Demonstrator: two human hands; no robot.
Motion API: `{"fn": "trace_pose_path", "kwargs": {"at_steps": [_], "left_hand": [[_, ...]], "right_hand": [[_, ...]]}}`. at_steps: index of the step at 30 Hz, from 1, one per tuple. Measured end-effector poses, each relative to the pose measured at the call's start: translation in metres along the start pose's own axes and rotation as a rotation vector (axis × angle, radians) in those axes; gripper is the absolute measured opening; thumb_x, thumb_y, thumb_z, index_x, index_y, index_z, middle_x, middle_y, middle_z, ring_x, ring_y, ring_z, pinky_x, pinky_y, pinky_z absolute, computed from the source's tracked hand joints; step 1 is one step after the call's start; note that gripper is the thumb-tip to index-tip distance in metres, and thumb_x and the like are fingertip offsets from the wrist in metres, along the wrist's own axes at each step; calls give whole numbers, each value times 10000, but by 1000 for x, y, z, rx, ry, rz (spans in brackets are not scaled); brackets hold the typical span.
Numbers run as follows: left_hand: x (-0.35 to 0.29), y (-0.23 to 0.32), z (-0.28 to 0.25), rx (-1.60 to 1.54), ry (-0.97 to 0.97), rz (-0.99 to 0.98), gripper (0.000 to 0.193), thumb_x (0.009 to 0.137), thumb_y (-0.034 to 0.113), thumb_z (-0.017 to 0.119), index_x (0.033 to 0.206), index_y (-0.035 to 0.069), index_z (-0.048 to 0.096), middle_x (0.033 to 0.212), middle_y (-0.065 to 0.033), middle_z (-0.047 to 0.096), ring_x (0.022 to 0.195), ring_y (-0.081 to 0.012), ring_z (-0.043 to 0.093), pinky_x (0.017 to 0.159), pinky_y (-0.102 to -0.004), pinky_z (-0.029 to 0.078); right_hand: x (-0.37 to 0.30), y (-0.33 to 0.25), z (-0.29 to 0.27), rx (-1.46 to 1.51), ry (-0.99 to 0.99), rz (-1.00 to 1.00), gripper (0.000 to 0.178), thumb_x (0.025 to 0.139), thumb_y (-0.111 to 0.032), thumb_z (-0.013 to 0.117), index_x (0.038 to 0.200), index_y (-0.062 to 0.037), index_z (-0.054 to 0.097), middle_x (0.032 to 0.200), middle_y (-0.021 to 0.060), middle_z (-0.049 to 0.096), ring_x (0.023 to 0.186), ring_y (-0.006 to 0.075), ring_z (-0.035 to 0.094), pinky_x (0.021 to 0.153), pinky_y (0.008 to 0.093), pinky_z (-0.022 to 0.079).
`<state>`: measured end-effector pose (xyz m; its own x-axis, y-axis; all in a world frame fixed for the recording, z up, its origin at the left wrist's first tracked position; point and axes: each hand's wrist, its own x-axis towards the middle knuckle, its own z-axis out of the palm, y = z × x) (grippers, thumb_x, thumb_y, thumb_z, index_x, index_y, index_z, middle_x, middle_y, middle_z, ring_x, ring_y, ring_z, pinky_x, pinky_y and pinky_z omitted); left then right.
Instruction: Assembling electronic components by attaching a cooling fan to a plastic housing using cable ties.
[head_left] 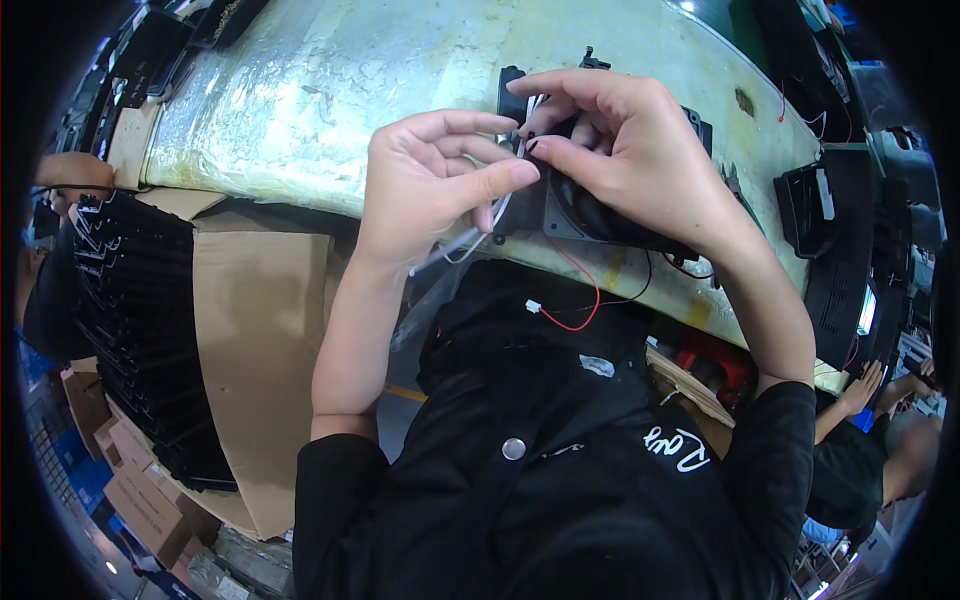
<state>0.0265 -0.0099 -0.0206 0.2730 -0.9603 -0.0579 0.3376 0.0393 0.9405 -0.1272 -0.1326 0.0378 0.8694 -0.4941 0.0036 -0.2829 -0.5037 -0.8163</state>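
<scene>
Both my hands meet over the near edge of a black device housing (520,212) with a round fan-like part (585,215). A thin bundle of white wires (500,212) runs between them, its loose end hanging toward my body. My left hand (425,180) is curled around this bundle, with thumb and forefinger tips a little apart. A small dark strip (531,142) at the wires is pinched by my right hand (640,150), which arches over the housing and hides much of it. A red wire (597,300) with a white connector (533,307) hangs below the bench edge.
The bench (330,90) has a pale, film-covered top. At left, a cardboard sheet (260,350) stands beside stacked black parts (140,330), near another person's hand (75,170). Black housings (805,205) lie at right, where another person (860,450) works.
</scene>
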Motion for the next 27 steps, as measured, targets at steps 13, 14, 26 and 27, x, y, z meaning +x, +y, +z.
{"fn": "trace_pose_path", "kwargs": {"at_steps": [13,14,26,27], "left_hand": [[-2,-2,8,-270,54,-110,461,748,-66,741,1145,-123,514,694,-90,649,457,-99,574,399,-189,424],[-1,-1,7,-269,45,-122,452,749,-69,739,1139,-121,518,697,-91,651,455,-96,572,395,-185,420],[4,-12,-1,-62,-3,-11,316,767,-26,767,1052,-87,647,803,-106,690,465,-31,503,385,-163,350],[2,-12,-2,-39,-15,-12,295,781,-38,752,1059,-75,661,827,-102,691,463,-31,494,385,-159,340]], "right_hand": [[0,5,-6,139,-61,12,339,876,10,603,1215,25,613,959,60,677,750,16,559,670,163,466],[0,4,-5,157,-68,16,329,882,0,607,1209,29,615,957,67,679,760,18,566,679,165,471],[19,-8,-18,304,-188,140,465,844,-65,708,1258,31,518,826,57,697,619,22,573,547,157,454],[19,-11,-18,327,-198,161,496,830,-56,718,1270,21,504,826,64,698,623,21,571,555,157,451]]}}
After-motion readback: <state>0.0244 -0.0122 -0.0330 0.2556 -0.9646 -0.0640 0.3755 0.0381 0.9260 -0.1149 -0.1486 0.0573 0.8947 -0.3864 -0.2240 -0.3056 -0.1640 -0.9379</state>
